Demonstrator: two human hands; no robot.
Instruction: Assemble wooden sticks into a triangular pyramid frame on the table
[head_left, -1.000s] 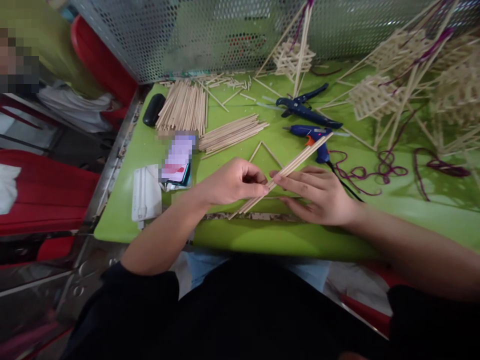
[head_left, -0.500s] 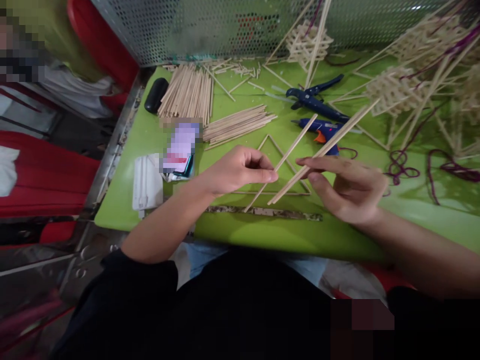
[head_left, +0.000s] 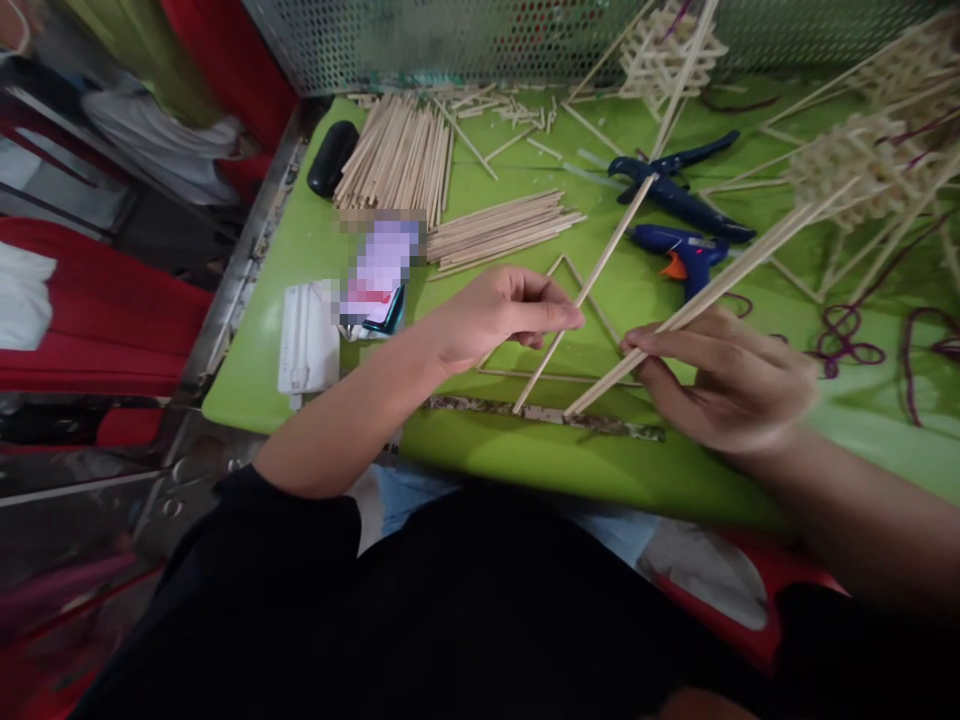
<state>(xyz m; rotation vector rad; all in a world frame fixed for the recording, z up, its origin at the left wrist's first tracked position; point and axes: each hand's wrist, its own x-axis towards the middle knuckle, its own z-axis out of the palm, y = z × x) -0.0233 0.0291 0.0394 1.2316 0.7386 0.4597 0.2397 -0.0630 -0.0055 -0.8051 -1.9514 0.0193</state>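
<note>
My left hand (head_left: pixel 517 315) pinches a thin wooden stick (head_left: pixel 611 245) between thumb and fingers, slanting up to the right. My right hand (head_left: pixel 720 375) holds a few long sticks (head_left: pixel 757 250) in a pinch, at a similar slant. Beneath the hands, a frame of sticks (head_left: pixel 596 298) with a pointed top lies on the green table (head_left: pixel 480 460), partly hidden by my left hand. A patterned flat strip (head_left: pixel 626 427) lies along the near edge, below the lower ends of the held sticks.
Two stick piles (head_left: pixel 397 155) (head_left: pixel 506 232), a dark case (head_left: pixel 332 160), a phone (head_left: pixel 382 270) and a white box (head_left: pixel 309 338) lie left. Blue cutters (head_left: pixel 682 190), a blue glue gun (head_left: pixel 686 255), purple cord (head_left: pixel 847 340) and stick structures (head_left: pixel 862 165) stand or lie right.
The view has shifted, so the table items sit further right and slightly higher. Both hands keep their sticks; the left stick now shows more length above the hand.
</note>
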